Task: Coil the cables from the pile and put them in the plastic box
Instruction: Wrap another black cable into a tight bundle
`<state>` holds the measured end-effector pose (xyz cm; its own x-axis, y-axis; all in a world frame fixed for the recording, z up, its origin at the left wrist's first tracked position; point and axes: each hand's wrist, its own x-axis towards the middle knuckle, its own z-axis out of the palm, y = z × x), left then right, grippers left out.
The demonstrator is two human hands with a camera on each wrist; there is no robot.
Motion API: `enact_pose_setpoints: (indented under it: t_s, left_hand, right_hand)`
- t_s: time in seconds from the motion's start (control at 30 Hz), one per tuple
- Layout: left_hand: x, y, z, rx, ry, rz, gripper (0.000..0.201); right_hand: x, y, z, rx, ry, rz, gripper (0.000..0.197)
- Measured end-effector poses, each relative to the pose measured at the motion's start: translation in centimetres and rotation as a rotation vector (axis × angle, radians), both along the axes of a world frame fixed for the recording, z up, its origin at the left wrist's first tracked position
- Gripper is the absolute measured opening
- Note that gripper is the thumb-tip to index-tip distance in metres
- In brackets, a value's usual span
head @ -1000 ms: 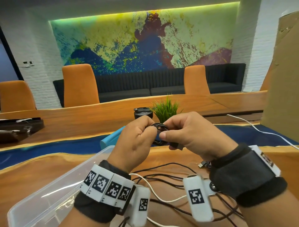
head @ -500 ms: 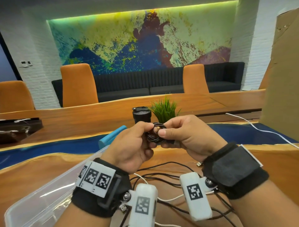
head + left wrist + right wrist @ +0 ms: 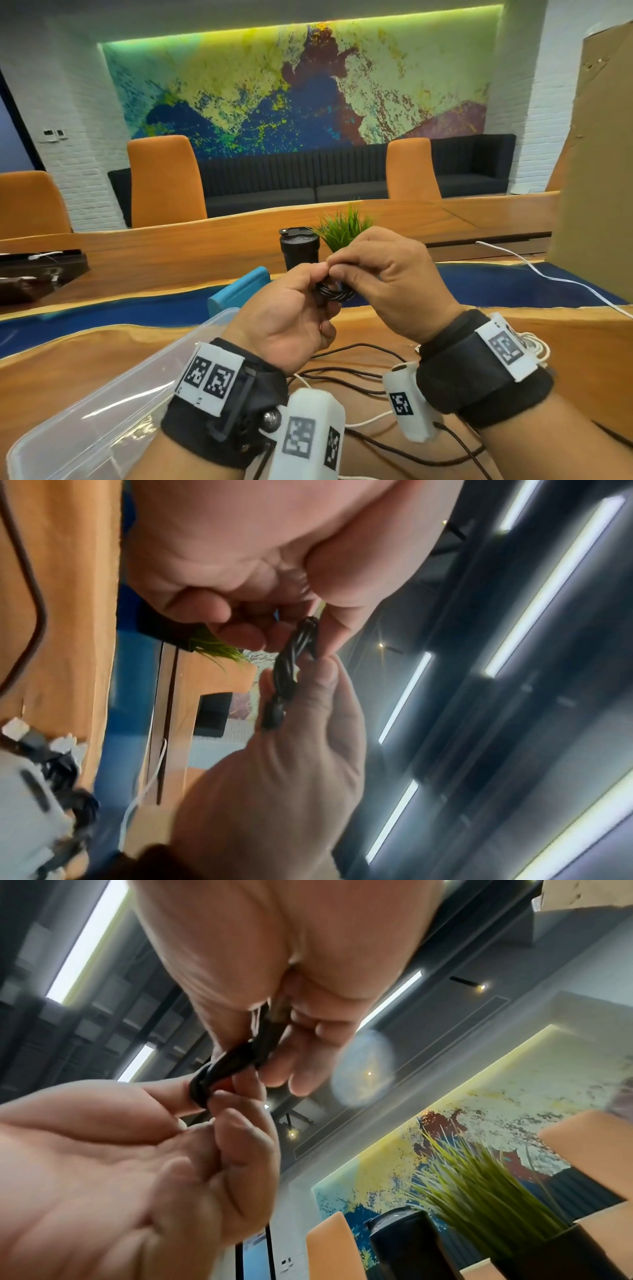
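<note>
Both hands have turned since a second ago, tipping the small black coil (image 3: 334, 291) from facing the camera to lying nearly flat. Left hand (image 3: 291, 318) pinches its near rim between thumb and fingertips; right hand (image 3: 383, 281) curls over the far side, gripping it. Winding looks finished, so tucking the end and dropping it in seems next. Below left sits the plastic box (image 3: 102, 411); loose cables (image 3: 352, 380) lie on the surface (image 3: 582, 342) beneath the wrists.
</note>
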<state>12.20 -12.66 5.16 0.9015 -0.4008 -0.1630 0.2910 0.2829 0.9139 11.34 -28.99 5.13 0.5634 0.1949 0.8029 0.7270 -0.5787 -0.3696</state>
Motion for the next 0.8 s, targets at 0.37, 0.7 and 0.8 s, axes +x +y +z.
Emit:
enact_pose_setpoints:
  t_s: [0.37, 0.7, 0.8]
  left_hand:
    - [-2.6, 0.0, 1.4, 0.726, -0.865, -0.011, 0.027]
    - [-2.2, 5.8, 3.2, 1.275, -0.742, -0.005, 0.02]
    - [-2.0, 6.7, 1.6, 1.567, -0.705, -0.231, 0.022]
  right_hand:
    - [-3.5, -3.8, 3.8, 0.068, 0.556, 0.027, 0.009]
    - [-1.4, -12.9, -0.4, -0.554, 0.91, -0.553, 0.012]
    - [-1.5, -13.8, -2.4, -0.651, 0.936, -0.614, 0.009]
